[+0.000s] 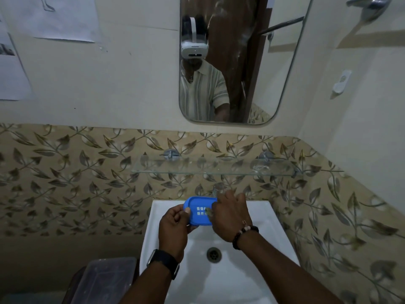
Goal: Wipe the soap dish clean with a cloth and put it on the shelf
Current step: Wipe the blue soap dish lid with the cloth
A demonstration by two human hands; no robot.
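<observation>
A blue soap dish [198, 204] with small square drain holes is held over the white sink [260, 218]. My left hand [174, 227] grips the dish's left edge. My right hand [230, 218] covers its right side, fingers curled down onto the inside; a small dark bit of cloth [209, 212] shows under the fingertips, the rest hidden by the hand. The glass shelf [210, 166] is fixed to the leaf-patterned tiles above the sink and holds nothing.
A tap [219, 187] rises behind the sink, partly hidden by my right hand. The drain [214, 254] lies in the basin. A clear plastic box [105, 279] stands at lower left. A mirror [236, 62] hangs above the shelf.
</observation>
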